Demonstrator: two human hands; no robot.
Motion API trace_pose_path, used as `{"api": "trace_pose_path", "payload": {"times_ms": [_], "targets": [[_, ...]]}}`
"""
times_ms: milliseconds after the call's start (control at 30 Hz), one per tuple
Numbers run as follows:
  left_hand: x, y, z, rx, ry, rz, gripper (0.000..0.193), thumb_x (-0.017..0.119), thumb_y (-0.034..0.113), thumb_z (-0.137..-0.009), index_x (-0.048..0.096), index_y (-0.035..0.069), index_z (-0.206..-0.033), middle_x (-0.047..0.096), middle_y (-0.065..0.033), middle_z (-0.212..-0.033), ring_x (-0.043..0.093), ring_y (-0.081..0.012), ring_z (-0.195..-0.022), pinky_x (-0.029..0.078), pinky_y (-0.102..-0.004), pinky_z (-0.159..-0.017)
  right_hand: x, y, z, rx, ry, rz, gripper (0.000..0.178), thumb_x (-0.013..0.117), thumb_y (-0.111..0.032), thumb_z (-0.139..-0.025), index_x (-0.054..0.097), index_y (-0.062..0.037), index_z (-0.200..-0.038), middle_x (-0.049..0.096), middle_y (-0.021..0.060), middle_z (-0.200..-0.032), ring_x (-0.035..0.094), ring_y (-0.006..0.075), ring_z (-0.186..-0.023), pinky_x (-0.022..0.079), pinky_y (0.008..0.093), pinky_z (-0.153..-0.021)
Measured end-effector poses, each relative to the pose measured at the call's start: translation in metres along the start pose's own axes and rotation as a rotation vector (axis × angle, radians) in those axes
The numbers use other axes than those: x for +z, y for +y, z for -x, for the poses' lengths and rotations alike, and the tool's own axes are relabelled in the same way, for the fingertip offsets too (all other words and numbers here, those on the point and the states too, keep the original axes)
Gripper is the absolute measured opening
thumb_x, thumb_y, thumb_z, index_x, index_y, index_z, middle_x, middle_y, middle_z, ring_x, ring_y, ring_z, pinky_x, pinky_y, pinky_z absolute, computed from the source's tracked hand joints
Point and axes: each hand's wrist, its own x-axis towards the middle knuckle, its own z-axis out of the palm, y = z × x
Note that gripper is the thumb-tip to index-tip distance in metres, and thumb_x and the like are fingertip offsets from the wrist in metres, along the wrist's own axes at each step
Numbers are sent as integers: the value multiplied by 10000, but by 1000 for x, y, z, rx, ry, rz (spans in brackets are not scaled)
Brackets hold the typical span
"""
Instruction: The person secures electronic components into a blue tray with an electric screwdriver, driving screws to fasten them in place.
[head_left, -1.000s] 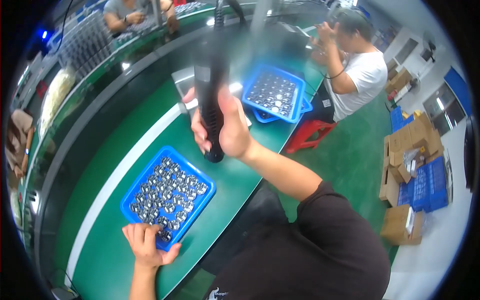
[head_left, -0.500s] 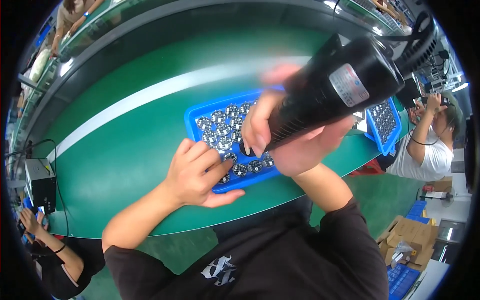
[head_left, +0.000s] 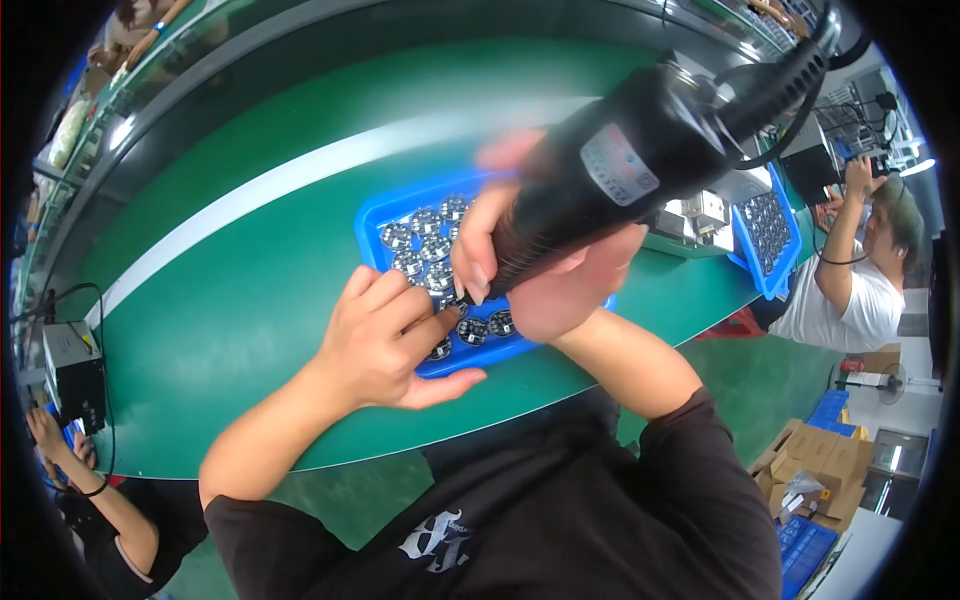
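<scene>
My right hand is wrapped around a thick black electric screwdriver, which slants down to the left with its cord at the upper end. Its lower end reaches the fingertips of my left hand. There, one finger of that hand presses on a small round circuit board, partly hidden beneath it. The left thumb sticks out, away from the curled fingers, over the near rim of a blue tray. Several round circuit boards lie in rows in the tray; my right hand and the screwdriver cover others.
A green table carries the tray. Metal boxes and another blue tray of parts are at the right. A black box with a cable stands far left. People work on both sides; cardboard boxes sit lower right.
My right hand and the screwdriver have moved left and slightly down, bringing the tool's lower end to my left fingertip. My left hand has barely shifted.
</scene>
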Motion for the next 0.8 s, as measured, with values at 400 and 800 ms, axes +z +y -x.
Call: {"api": "trace_pose_path", "payload": {"times_ms": [400, 800], "targets": [[0, 8, -5, 20, 2, -45, 454, 837, 457, -591, 725, 80, -817, 551, -18, -779, 511, -209, -715, 331, -358, -637, 4, 1, 5, -5, 28, -156, 1012, 506, -873, -757, 420, 13, -1238, 563, 69, -635, 526, 109, -503, 415, 215, -480], [-4, 14, -5, -60, -13, -4, 411, 848, 306, -620, 737, 97, -957, 637, -91, -1070, 601, -349, -1027, 437, -485, -853, 17, 15, -4, -437, -30, 201, 708, 553, -660, -911, 539, 12, -1134, 556, 61, -620, 590, 162, -548, 429, 298, -514]]}}
